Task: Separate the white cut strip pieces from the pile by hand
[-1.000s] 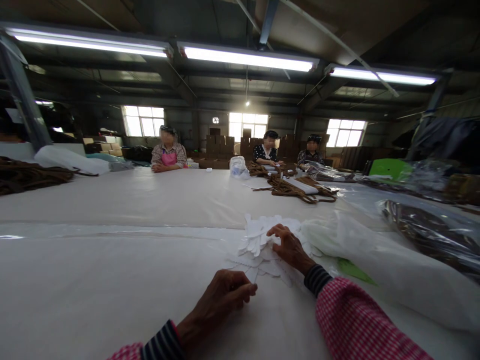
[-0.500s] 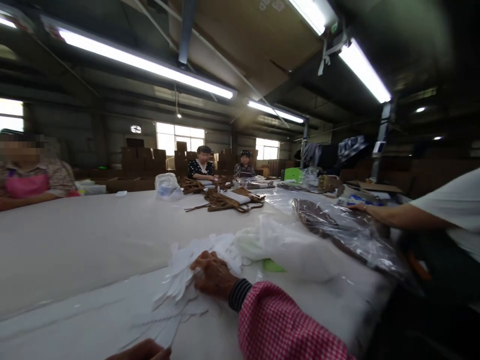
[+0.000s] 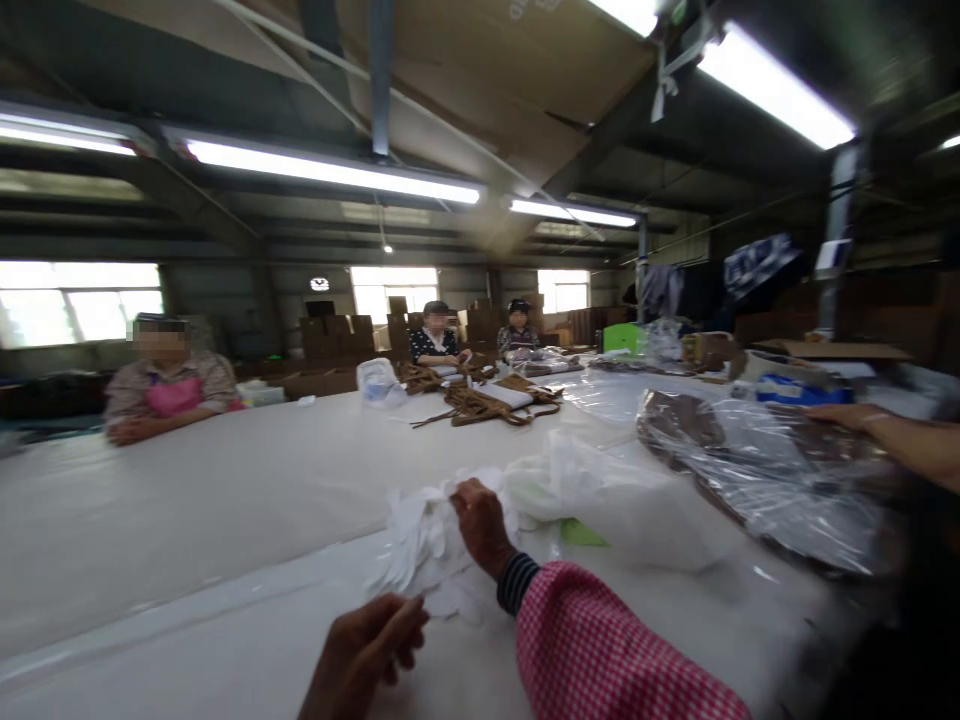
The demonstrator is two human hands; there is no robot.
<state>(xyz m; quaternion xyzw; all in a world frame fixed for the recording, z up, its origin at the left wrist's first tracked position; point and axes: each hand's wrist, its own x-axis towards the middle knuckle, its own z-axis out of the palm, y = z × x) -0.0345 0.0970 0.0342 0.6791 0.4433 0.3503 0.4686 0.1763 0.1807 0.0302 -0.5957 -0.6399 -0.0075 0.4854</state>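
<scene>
A heap of thin white cut pieces (image 3: 420, 535) lies on the white table (image 3: 247, 500) in front of me. My right hand (image 3: 480, 522), in a pink checked sleeve with a striped cuff, rests on top of the heap with fingers curled into the pieces. My left hand (image 3: 367, 645) is low in the view, just short of the heap, fingers pinched together near a white piece; blur hides whether it holds one. A filled clear plastic bag (image 3: 622, 500) lies right beside the heap.
A person's forearm (image 3: 892, 440) reaches onto a large clear bag of brown goods (image 3: 757, 470) at the right. Three people sit at the table's far side: one at the left (image 3: 169, 385), two at the back (image 3: 435, 340). Brown cords (image 3: 487, 400) lie near them.
The view has swung right and then partly back. My left hand dropped almost out of view and has come up again near the heap. My right hand stays on the white pieces.
</scene>
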